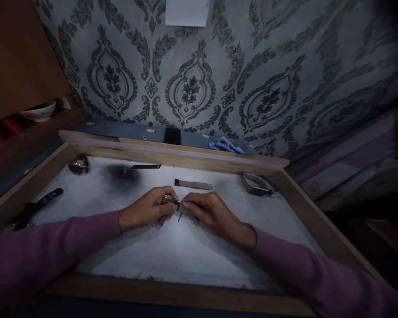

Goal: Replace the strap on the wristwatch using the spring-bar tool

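My left hand (144, 208) grips a round watch case (167, 199) between thumb and fingers, above the middle of the white tray surface. Close against it, my right hand (215, 217) is closed on a watch strap (185, 209) whose end meets the side of the case. Whether the two are joined cannot be made out. A thin dark stick-like piece (180, 217) shows just below the strap. Beyond my hands a separate strap piece (194, 184), beige with a dark brown end, lies flat.
A wooden rim (172, 152) borders the tray. Inside lie a cutter blade (146, 167), a rose-gold watch (78, 165), a dark-strapped watch (36, 206) at left and a grey-strapped watch (257, 184) at right. A blue cloth (226, 145) sits behind the rim.
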A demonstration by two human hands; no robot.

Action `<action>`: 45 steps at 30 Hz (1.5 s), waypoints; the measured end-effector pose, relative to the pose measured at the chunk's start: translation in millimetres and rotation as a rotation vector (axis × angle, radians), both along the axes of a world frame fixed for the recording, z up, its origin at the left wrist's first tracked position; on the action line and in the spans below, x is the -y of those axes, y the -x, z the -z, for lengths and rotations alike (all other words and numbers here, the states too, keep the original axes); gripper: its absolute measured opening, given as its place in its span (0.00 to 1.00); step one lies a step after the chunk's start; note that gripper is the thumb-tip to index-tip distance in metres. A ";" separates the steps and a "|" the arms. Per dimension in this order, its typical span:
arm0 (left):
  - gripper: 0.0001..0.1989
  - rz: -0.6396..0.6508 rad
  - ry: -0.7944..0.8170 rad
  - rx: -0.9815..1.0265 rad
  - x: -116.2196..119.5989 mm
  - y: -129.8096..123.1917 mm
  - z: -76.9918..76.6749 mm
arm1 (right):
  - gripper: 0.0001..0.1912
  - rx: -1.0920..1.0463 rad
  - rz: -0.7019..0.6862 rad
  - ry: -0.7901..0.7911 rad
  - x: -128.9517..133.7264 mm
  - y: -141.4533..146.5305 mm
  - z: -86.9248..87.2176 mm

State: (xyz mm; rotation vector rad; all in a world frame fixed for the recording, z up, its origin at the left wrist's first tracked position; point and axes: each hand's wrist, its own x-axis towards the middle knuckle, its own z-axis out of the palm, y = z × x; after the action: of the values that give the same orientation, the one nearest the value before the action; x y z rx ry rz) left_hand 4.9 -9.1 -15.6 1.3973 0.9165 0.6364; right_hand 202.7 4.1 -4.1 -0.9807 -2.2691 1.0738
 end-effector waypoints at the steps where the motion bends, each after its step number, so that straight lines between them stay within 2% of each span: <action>1: 0.08 -0.001 -0.001 0.002 0.0 0.1 -0.3 | 0.13 -0.002 0.000 0.002 0.0 0.1 0.0; 32: 0.06 -0.008 0.027 0.027 -1.2 0.7 -2.1 | 0.13 -0.031 0.011 0.028 0.0 1.2 -0.2; 45: 0.09 0.003 0.044 -0.005 -2.2 2.6 -4.0 | 0.14 -0.060 0.021 0.047 0.3 0.5 3.5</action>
State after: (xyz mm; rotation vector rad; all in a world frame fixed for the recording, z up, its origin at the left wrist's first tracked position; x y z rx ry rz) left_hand 2.3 -6.9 -11.6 1.3614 0.9275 0.6071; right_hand 202.2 3.8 -7.6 -0.9752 -2.1908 1.1370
